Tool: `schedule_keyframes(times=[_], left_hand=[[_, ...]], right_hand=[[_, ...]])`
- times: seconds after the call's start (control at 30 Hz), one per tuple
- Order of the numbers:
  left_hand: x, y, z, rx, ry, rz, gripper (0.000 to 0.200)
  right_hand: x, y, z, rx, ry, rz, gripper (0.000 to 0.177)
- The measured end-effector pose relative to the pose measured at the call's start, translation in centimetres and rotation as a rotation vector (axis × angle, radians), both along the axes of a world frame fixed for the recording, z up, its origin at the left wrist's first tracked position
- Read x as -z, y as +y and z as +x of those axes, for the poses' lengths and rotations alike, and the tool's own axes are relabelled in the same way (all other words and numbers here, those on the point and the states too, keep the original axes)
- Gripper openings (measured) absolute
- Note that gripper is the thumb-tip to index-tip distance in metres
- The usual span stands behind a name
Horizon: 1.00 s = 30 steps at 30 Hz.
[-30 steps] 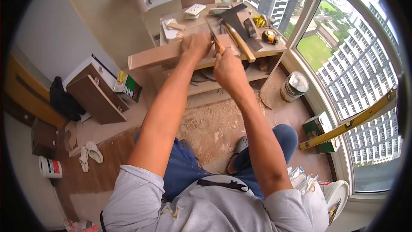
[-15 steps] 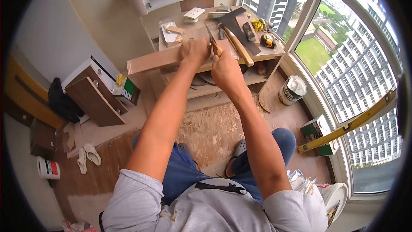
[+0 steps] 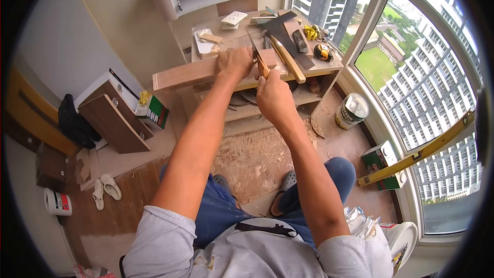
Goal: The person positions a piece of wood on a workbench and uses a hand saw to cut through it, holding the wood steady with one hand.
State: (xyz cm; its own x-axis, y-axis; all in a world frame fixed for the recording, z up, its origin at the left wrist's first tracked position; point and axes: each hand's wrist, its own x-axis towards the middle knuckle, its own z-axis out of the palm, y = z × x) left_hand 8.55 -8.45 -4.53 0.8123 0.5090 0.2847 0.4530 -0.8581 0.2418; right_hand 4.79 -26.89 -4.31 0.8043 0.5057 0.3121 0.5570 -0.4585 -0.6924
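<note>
Right hand [image 3: 272, 90] clenched round a handsaw's handle [image 3: 263, 70], left fingers [image 3: 235, 63] gripped the wooden board [image 3: 190, 73] at the blade, hammers [image 3: 288, 57] crowded beyond the right knuckles, tape measure [image 3: 323, 52] near the worktop's right edge, open floor [image 3: 247, 157] lay below both hands.

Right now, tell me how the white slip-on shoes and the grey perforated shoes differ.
The white slip-on shoes sit unworn; the grey perforated shoes are being worn. The white shoes lie close together, while the grey shoes are spread wide apart. Both are pairs of footwear.
</note>
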Motion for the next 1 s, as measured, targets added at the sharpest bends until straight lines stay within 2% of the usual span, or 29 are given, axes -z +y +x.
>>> schedule_keyframes(times=[0.2, 0.3, 0.4, 0.5, 0.6, 0.67, 0.77, 0.8, 0.87, 0.93, 1.0], left_hand=[[0.5, -0.3, -0.5, 0.037, -0.073, 0.056, 0.057], [0.3, -0.3, -0.3, 0.026, -0.055, -0.006, 0.061], [0.7, -0.1, -0.2, 0.035, -0.07, -0.005, 0.061], [-0.1, -0.7, -0.7, 0.029, -0.045, 0.004, 0.061], [-0.5, 0.0, 0.0, 0.009, -0.033, -0.016, 0.061], [-0.4, 0.3, 0.0, 0.03, -0.036, -0.012, 0.061], [0.4, 0.3, -0.2, 0.046, -0.046, -0.008, 0.062], [0.2, 0.1, -0.2, 0.053, -0.061, 0.004, 0.062], [3.2, 2.1, 1.8, 0.07, -0.072, 0.004, 0.062], [0.9, 2.3, 2.2, 0.083, -0.108, 0.023, 0.062], [0.7, 1.2, 1.0, 0.014, -0.032, -0.017, 0.063]], right_hand=[[0.3, -10.0, -9.5, -0.027, 0.211, -0.04, 0.027], [0.3, -8.5, -8.4, 0.03, 0.192, -0.109, 0.027], [1.7, -0.9, -0.4, 0.031, 0.026, 0.034, 0.029], [0.5, -0.2, -0.3, 0.047, 0.034, 0.017, 0.031], [-0.4, -5.4, -5.1, 0.033, 0.161, -0.026, 0.028], [1.2, -9.3, -8.5, 0.022, 0.188, -0.117, 0.026], [1.0, -9.7, -8.9, 0.004, 0.172, -0.086, 0.027], [1.2, -7.4, -7.3, 0.011, 0.141, -0.054, 0.025], [2.3, -1.3, -1.4, 0.044, 0.063, 0.031, 0.026], [0.4, -0.2, -0.7, 0.044, 0.029, 0.024, 0.027], [0.7, -0.9, -1.4, 0.017, 0.026, 0.007, 0.029]])
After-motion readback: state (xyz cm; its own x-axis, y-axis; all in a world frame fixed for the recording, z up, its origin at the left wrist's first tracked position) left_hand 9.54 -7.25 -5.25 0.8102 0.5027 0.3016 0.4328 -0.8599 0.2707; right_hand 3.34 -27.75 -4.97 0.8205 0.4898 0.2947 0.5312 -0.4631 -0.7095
